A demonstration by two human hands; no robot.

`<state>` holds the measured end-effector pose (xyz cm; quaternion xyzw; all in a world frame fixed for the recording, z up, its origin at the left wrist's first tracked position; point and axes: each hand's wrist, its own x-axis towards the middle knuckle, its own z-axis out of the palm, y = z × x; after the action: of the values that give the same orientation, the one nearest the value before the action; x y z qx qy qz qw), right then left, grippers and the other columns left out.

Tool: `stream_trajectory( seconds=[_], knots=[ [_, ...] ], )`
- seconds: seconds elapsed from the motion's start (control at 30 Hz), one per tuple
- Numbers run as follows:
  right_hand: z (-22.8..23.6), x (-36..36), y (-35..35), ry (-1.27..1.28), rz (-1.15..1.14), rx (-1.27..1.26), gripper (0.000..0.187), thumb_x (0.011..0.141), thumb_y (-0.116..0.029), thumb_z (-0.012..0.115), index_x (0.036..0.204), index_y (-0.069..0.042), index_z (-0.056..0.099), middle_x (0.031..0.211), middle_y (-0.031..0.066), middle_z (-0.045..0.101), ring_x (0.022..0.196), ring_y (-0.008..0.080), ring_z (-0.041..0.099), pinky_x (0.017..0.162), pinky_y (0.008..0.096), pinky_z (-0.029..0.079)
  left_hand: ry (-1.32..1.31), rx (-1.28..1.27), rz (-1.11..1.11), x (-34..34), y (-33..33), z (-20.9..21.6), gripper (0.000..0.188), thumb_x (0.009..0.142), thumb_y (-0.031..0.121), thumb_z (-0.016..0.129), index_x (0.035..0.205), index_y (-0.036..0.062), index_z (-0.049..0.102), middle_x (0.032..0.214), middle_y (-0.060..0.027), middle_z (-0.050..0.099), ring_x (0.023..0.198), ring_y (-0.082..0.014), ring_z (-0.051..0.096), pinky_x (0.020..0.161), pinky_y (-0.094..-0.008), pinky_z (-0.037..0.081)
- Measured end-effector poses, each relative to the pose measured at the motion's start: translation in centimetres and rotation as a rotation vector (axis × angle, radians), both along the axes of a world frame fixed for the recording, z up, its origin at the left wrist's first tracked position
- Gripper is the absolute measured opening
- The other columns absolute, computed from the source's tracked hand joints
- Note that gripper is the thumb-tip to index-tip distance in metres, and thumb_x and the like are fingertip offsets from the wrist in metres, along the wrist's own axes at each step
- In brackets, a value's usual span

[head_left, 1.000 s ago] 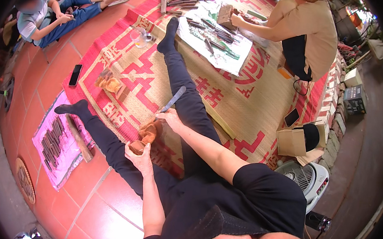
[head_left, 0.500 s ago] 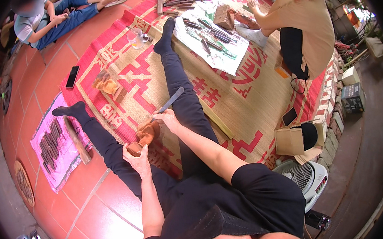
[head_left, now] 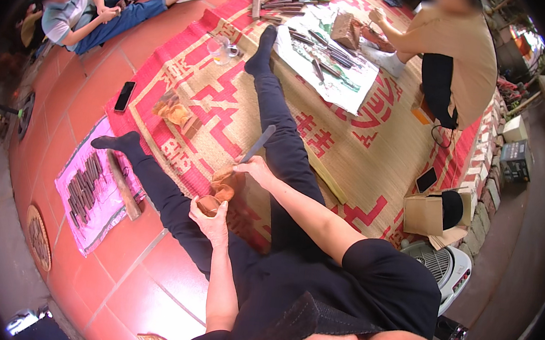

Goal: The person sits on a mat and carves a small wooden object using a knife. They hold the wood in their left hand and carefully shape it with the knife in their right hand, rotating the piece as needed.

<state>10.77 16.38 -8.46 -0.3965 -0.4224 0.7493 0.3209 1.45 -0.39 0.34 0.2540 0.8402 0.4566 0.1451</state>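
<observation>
My left hand (head_left: 212,222) is closed around the near end of a brown wood carving (head_left: 223,191), which lies low between my outstretched legs. In my right hand (head_left: 255,170) is a slim, flat grey tool (head_left: 262,140) with a rounded end pointing up and away from me. That hand stays by the carving's far end, and my fingers hide the tool's lower part. Whether the tool touches the wood cannot be made out. Farther off on the mat (head_left: 225,114), beyond my left shin, stands another carved wooden figure (head_left: 177,115), lighter in colour.
Several dark-handled tools lie on a white sheet (head_left: 350,99) and behind it. A pink cloth (head_left: 95,232) with rows of tools and a wooden mallet-like stick (head_left: 123,186) lies left. Two people sit beyond. A cardboard box (head_left: 423,215) and fan (head_left: 445,269) stand right.
The whole view has shifted, so the mat and things around it appear farther right. My hands keep their hold on the carving and the grey tool, with little movement of their own.
</observation>
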Motion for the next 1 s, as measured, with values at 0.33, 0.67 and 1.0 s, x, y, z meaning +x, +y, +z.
stream_trajectory(
  seconds=[0.33, 0.67, 1.0],
  knots=[
    [0.1, 0.2, 0.1, 0.022, -0.022, -0.119, 0.025, 0.076, -0.017, 0.073, 0.094, -0.001, 0.068, 0.093, 0.0080, 0.067, 0.083, 0.0148, 0.064, 0.078, 0.0293, 0.049, -0.005, -0.003, -0.007, -0.2, -0.3, 0.0, 0.077, 0.066, 0.019, 0.082, 0.131, 0.0085, 0.041, 0.122, -0.0160, 0.041, 0.114, -0.0321, 0.046, 0.099, -0.0405, 0.040],
    [-0.9, 0.4, 0.6, -0.018, -0.026, -0.234, 0.019, 0.077, -0.013, 0.073, 0.091, -0.001, 0.067, 0.081, 0.0061, 0.067, 0.067, 0.0138, 0.061, 0.069, 0.0274, 0.046, 0.038, 0.004, -0.018, 0.1, 0.0, 0.0, 0.078, 0.062, 0.018, 0.083, 0.129, 0.0092, 0.043, 0.116, -0.0163, 0.043, 0.111, -0.0335, 0.047, 0.097, -0.0412, 0.041],
    [-1.4, 0.2, 1.1, -0.104, -0.031, -0.208, 0.023, 0.075, -0.010, 0.071, 0.095, 0.000, 0.069, 0.082, 0.0054, 0.067, 0.074, 0.0147, 0.062, 0.072, 0.0264, 0.046, 0.056, -0.034, -0.063, 0.8, 0.4, 0.4, 0.078, 0.061, 0.019, 0.083, 0.128, 0.0111, 0.043, 0.118, -0.0151, 0.043, 0.112, -0.0331, 0.046, 0.097, -0.0421, 0.041]
  ],
)
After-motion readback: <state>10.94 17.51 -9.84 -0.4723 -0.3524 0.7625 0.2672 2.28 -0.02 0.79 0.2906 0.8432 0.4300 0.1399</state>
